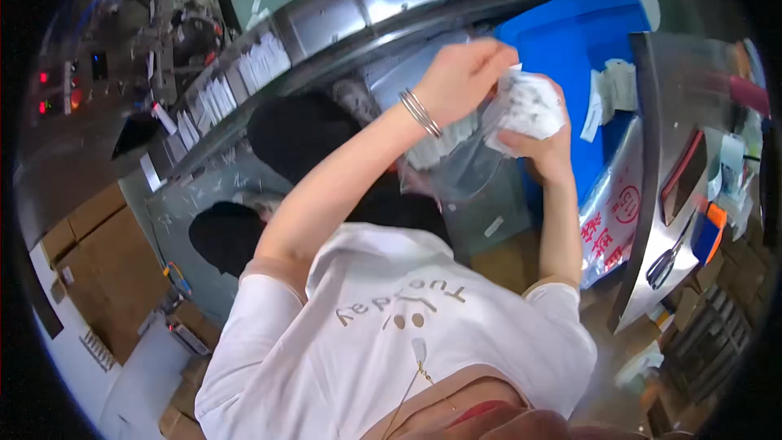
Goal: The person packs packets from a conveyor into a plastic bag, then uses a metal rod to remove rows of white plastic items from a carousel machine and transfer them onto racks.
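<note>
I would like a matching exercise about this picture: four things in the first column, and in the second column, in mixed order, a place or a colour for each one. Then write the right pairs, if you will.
Column 1
1. Bangles
2. Large bin
3. Scissors
4. White bundle

Column 2
A. Lying on the metal table
B. Held in the right hand
C. Around the wrist of the left hand
D. Blue

Right pairs: 1-C, 2-D, 3-A, 4-B
</note>
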`<action>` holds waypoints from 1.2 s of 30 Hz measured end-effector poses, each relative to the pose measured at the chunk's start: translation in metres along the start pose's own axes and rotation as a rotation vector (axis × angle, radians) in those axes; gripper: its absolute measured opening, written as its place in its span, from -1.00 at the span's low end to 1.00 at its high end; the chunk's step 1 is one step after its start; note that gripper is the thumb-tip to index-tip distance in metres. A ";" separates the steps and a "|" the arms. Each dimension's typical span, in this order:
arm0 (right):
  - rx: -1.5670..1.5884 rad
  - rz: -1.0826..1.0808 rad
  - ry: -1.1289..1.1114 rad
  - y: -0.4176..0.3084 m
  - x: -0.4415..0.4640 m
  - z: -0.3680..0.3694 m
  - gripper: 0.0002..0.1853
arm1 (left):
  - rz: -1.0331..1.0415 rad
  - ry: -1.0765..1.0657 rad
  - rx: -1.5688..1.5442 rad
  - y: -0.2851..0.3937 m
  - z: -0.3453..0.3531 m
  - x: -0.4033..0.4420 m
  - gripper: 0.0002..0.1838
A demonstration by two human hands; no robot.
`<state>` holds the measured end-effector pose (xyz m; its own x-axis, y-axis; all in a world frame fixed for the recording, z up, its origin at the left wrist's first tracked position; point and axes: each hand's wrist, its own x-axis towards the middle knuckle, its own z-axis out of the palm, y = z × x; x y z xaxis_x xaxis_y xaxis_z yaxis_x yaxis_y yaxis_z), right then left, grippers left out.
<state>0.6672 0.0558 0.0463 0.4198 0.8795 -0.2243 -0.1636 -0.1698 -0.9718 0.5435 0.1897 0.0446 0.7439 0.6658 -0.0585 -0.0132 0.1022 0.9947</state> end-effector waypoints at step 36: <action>-0.745 -0.218 -0.625 0.033 -0.022 0.157 -0.80 | -0.915 0.839 1.399 0.023 -0.253 -0.384 -0.37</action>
<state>0.5127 0.1004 0.0304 -0.2065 0.9645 -0.1647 0.5528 -0.0239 -0.8330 0.0881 0.1233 0.0683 -0.2831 0.9496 -0.1346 0.9590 0.2787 -0.0509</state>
